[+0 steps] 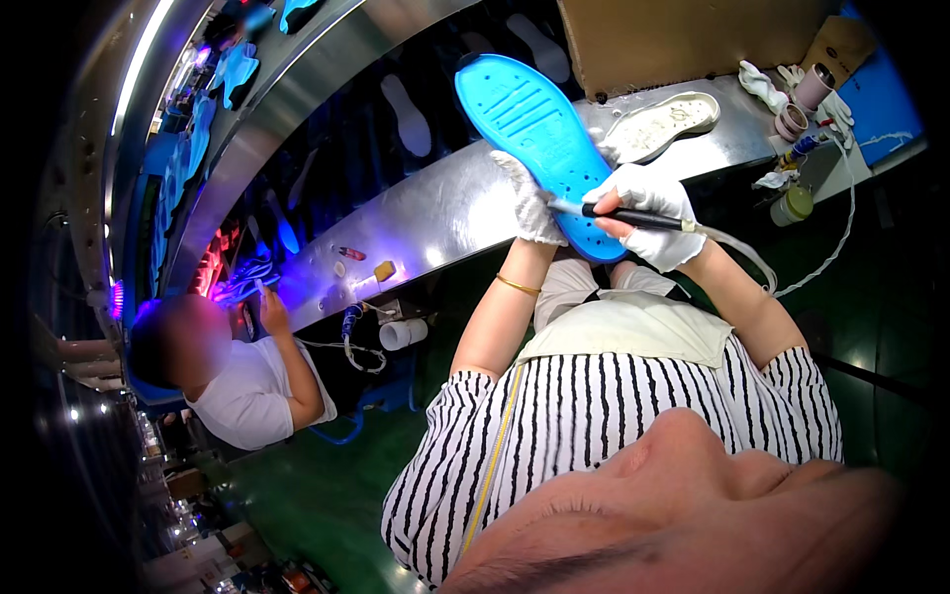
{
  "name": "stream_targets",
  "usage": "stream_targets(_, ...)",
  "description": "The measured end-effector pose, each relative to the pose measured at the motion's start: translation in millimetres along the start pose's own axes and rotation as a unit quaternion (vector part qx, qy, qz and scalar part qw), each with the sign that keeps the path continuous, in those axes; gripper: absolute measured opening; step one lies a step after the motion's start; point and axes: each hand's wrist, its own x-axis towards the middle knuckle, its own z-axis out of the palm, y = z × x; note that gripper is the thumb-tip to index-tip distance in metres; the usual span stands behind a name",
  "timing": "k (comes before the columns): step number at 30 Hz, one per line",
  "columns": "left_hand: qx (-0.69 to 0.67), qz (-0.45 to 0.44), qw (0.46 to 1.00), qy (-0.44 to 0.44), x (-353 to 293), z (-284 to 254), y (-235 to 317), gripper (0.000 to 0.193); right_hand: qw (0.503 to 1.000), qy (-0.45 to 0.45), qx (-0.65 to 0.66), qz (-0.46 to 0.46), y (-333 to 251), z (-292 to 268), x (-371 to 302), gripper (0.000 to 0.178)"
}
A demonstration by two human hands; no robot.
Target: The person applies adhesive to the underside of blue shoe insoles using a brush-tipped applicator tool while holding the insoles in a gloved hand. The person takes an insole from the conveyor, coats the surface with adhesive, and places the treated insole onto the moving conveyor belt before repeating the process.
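Observation:
A bright blue shoe sole [524,117] is held up in front of me at a tilt, its face with grooves and small holes showing. My left hand [532,203], in a white glove, grips the sole's left edge. In my right hand [651,210], gloved with bare fingertips, is a black-handled brush [643,217]. Its pale tip lies against the lower part of the sole. From the handle's end a whitish hose [744,249] trails away to the right. Just beyond the sole, a white shoe piece with holes [665,127] lies on the metal bench [435,213].
At left a co-worker [262,381] in a white shirt sits under purple light. Grey insole-shaped pieces [406,117] lie on a dark surface beyond the bench. A cardboard box [673,45] stands at the back; cups [813,87] and gloves [762,87] are at right. A yellow block [384,270] sits leftward.

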Motion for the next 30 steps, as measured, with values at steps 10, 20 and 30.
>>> stream_targets(10,-0.110,0.123,0.969,-0.185,30,19,29,0.116,0.992,0.006,0.109,0.058,0,-1,7,0.012)
stream_targets(20,-0.023,0.128,0.970,-0.206,33,30,49,0.121,0.874,0.055,0.379,0.301,21,-4,-11,0.013)
stream_targets(30,0.264,0.050,0.938,-0.219,44,27,63,0.115,0.920,-0.034,0.215,0.327,35,-22,-1,0.014)
